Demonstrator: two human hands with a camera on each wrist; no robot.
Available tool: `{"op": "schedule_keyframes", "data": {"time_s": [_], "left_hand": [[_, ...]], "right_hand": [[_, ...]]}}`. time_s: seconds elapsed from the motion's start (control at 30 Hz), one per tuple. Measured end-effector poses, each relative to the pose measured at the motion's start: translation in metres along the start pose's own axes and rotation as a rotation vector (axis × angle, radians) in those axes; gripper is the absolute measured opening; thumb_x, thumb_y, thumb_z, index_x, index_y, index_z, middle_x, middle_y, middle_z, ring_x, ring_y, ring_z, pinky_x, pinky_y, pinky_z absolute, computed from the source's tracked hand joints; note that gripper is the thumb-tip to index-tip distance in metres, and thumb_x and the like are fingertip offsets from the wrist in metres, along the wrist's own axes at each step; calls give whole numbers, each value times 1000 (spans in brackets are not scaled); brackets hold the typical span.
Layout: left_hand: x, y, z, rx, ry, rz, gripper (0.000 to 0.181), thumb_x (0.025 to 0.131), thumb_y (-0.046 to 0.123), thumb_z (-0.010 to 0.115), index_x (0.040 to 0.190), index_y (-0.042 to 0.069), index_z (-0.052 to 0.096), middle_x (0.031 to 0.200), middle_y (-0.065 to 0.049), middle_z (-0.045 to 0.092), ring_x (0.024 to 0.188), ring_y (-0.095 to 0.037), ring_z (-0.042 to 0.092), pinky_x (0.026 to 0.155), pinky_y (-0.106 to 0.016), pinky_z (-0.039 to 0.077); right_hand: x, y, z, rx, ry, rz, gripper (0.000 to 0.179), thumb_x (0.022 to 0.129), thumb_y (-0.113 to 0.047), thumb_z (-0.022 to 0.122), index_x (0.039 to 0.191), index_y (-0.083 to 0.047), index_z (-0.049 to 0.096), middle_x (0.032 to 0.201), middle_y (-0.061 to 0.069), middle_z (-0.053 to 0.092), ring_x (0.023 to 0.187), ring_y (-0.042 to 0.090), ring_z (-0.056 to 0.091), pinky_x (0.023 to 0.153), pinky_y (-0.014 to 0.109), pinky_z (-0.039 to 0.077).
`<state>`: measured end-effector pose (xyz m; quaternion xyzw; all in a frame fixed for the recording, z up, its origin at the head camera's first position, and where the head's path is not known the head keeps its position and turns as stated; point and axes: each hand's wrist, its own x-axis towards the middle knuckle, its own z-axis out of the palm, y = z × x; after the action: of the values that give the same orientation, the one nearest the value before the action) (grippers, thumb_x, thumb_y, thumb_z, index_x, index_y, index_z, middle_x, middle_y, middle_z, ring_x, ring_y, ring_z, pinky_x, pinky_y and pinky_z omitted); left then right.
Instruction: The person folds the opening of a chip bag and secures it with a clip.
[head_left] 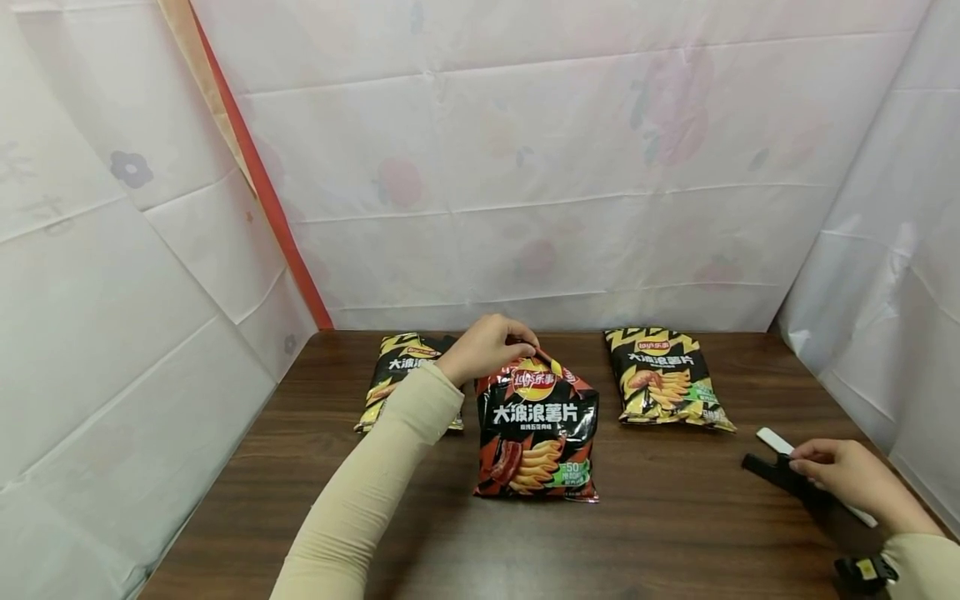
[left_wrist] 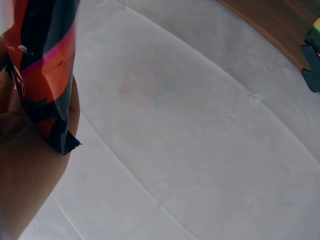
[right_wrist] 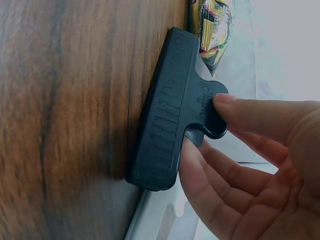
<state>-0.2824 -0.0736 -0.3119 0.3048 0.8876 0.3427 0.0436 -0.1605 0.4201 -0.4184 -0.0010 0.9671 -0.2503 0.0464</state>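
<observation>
A red and black chip bag (head_left: 536,437) stands upright mid-table, its top folded over. My left hand (head_left: 487,346) grips that folded top from above; in the left wrist view the bag (left_wrist: 47,75) partly covers the fingers. At the right, my right hand (head_left: 855,479) pinches a black bag clip (head_left: 780,477) by its handles, thumb on one side and fingers on the other. Ruler-like marks run along the clip (right_wrist: 165,110) in the right wrist view, and its jaws look closed. Beneath and behind it lies a white clip-like strip (head_left: 772,440) on the table.
Two yellow and black chip bags lie near the back wall, one at left (head_left: 401,367), partly behind my left arm, with a black clip (left_wrist: 311,67) by it, and one at right (head_left: 663,379). Pale patterned sheets (head_left: 525,167) enclose the wooden table (head_left: 675,517) on three sides.
</observation>
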Motion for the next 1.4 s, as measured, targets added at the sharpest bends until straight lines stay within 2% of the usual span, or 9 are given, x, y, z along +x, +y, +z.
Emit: {"op": "schedule_keyframes", "data": {"time_s": [0.1,0.27,0.47,0.6,0.8,1.0,1.1,1.23,1.4], "left_hand": [[0,0,0,-1,0,-4,15,97,17,63,103,13,75,91,-1,73,56,-10,54,53,-24,43],[0,-1,0,0,-2,-9,15,97,17,63,104,13,75,91,0,73,58,-10,55,53,-23,43],[1,0,0,2,-10,-6,15,97,18,63,104,12,75,92,-2,73,57,-12,55,53,-23,43],[1,0,0,9,-12,-3,15,97,18,63,105,12,75,93,-3,73,62,-13,60,56,-24,45],[1,1,1,12,-12,-6,16,97,18,63,105,12,75,93,-2,73,61,-11,58,56,-24,45],[1,2,2,8,-5,-10,16,97,18,63,105,12,75,92,-2,74,50,-9,46,51,-23,40],[1,2,2,8,-2,-10,16,97,19,63,105,12,75,92,-4,74,50,-9,46,51,-23,40],[1,2,1,11,-2,-5,16,97,18,63,106,11,75,92,-4,74,52,-9,48,52,-23,40],[1,1,2,15,3,-4,16,97,18,63,105,11,75,92,-5,74,49,-9,46,50,-23,39]], "right_hand": [[0,-3,-1,6,-1,8,26,97,-22,61,104,3,69,86,7,73,65,0,58,58,23,45],[0,-10,-3,33,49,-17,28,96,-23,63,105,3,70,84,5,73,64,0,59,57,23,46],[5,-21,-5,141,36,-18,39,98,-23,62,116,11,62,100,20,72,71,-1,66,64,26,57],[8,-29,-8,147,26,-27,43,98,-26,62,120,10,60,108,25,70,75,2,68,67,27,58],[13,-47,-12,143,21,-41,55,97,-36,61,129,8,56,113,23,69,78,1,68,68,26,56],[22,-71,-21,246,13,-21,66,98,-42,57,139,9,47,112,12,71,80,-7,64,60,26,53],[28,-83,-25,258,13,-34,66,99,-42,56,140,8,48,117,18,68,82,-10,62,64,22,54],[36,-96,-31,243,10,-80,63,100,-41,55,140,7,49,131,31,57,86,-11,62,71,19,54],[42,-111,-37,230,13,-131,59,102,-39,51,139,6,50,132,33,55,86,-11,63,73,20,55]]}}
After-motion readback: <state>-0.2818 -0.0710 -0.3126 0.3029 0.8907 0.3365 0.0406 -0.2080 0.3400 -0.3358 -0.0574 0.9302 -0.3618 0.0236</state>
